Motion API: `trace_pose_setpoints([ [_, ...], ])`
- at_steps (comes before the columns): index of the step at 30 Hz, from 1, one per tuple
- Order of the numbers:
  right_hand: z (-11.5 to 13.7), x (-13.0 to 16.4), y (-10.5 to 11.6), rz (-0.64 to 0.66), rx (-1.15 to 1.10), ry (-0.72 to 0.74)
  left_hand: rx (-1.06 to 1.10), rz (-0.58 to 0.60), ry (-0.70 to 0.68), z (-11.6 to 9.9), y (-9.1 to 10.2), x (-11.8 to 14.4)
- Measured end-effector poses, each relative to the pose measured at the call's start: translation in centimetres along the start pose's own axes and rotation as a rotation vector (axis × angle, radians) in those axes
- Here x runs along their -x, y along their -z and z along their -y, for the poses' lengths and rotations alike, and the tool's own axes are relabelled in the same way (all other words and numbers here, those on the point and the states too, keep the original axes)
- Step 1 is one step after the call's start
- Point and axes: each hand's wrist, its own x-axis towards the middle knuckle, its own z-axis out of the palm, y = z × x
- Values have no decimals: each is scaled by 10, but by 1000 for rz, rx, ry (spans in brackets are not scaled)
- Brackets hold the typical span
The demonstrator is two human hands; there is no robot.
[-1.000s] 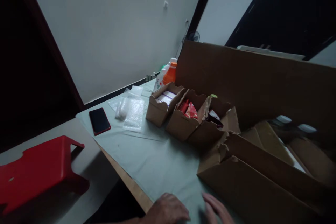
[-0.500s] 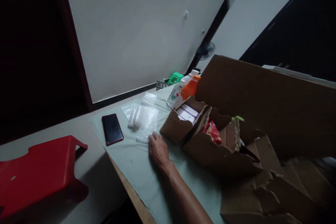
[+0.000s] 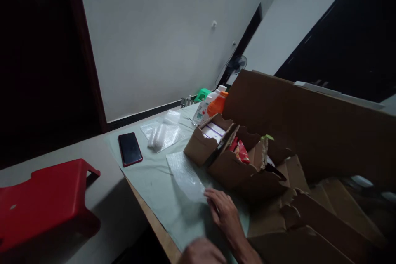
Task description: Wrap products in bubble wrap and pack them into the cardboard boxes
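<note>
My right hand (image 3: 224,208) pinches the near corner of a clear bubble wrap sheet (image 3: 185,173). That sheet slants from my fingers across the pale green cloth, its far end close to the cardboard boxes. My left hand (image 3: 202,251) shows only partly at the bottom edge, smeared by motion, so its fingers cannot be made out. It is to the left of my right wrist. Further back, more bubble wrap (image 3: 173,134) lies flat with a rolled piece (image 3: 157,137) on it.
A dark phone (image 3: 130,149) lies near the table's left edge, and a red stool (image 3: 52,202) stands beyond it. Cardboard boxes (image 3: 201,148) holding packets line the right side before a tall cardboard panel (image 3: 293,128). Bottles (image 3: 216,105) stand behind them.
My right hand has drawn one bubble wrap sheet off the others, toward me and to the right. My left hand has come into view at the bottom. The view has shifted slightly.
</note>
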Motion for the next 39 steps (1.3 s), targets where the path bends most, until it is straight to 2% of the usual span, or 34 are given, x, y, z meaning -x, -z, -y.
trace_pose_setpoints([
  [1,-8,19,7,1,-6,7,-30,-62,23,5,18,-9],
  [2,-13,37,12,16,-12,2,-119,-211,137,10,41,-20],
  [4,-15,64,20,72,-28,-38,-423,-427,403,24,98,-46],
  [5,-11,72,21,97,-41,-68,-493,-480,472,33,128,-59],
  [8,9,73,18,131,-71,-174,-627,-567,620,60,205,-92],
  [9,17,66,14,123,-64,-202,-658,-575,671,69,221,-99],
  [11,30,47,2,82,-9,-230,-689,-574,759,87,241,-108],
  [13,39,27,-13,38,79,-220,-673,-564,821,101,246,-112],
  [16,44,4,-33,-7,174,-168,-564,-589,853,117,242,-116],
  [19,47,-12,-39,-127,94,-87,-354,-676,820,120,246,-115],
  [22,58,-33,-30,-260,-111,-34,-60,-770,760,113,264,-106],
  [25,75,-70,-15,-382,-286,-74,268,-836,719,99,289,-90],
  [28,84,-118,-7,-523,-309,-102,559,-863,734,84,310,-73],
  [30,83,-149,-8,-573,-266,-113,712,-858,771,75,315,-63],
  [33,78,-184,-21,-539,-235,-142,878,-827,833,67,308,-51],
  [35,77,-194,-31,-479,-231,-161,959,-795,862,63,296,-44],
  [37,79,-191,-36,-424,-227,-179,1027,-753,879,60,282,-38],
  [39,84,-174,-35,-330,-350,-205,1084,-704,890,57,265,-33],
])
